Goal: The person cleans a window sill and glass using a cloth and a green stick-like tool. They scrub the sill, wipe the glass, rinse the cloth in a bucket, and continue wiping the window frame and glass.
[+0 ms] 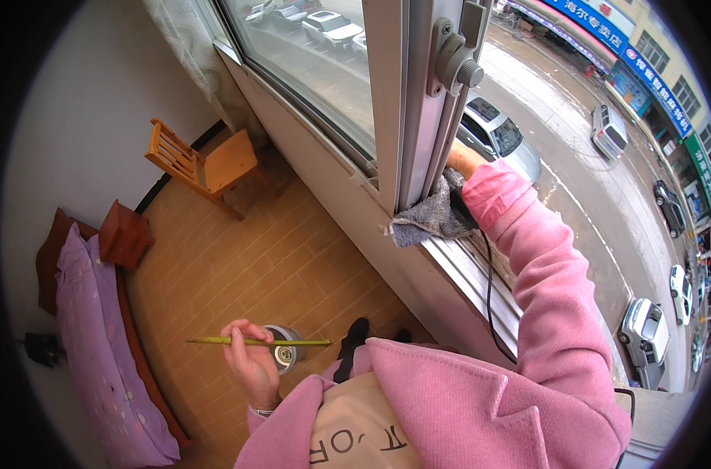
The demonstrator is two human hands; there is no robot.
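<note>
My left hand (251, 363) pinches a slender yellow-green stick (226, 340) between thumb and fingers, level above the floor. My right hand (464, 159) reaches out through the window opening. Only its wrist side shows past the pink cuff; the fingers are hidden behind the window frame (411, 117), so their grip is out of sight. Beneath that wrist a crumpled grey cloth (426, 217) lies over the sill track at the foot of the frame. A dark object (464, 208) sits between cloth and sleeve, close to a black cable (489, 293).
A grey bucket (288, 352) stands on the wood floor below my left hand. A window latch (458, 64) juts from the frame. Left are a wooden chair (215, 167), a small red-brown cabinet (127, 234) and a bed (103, 352). Cars (502, 135) stand on the street outside, far below.
</note>
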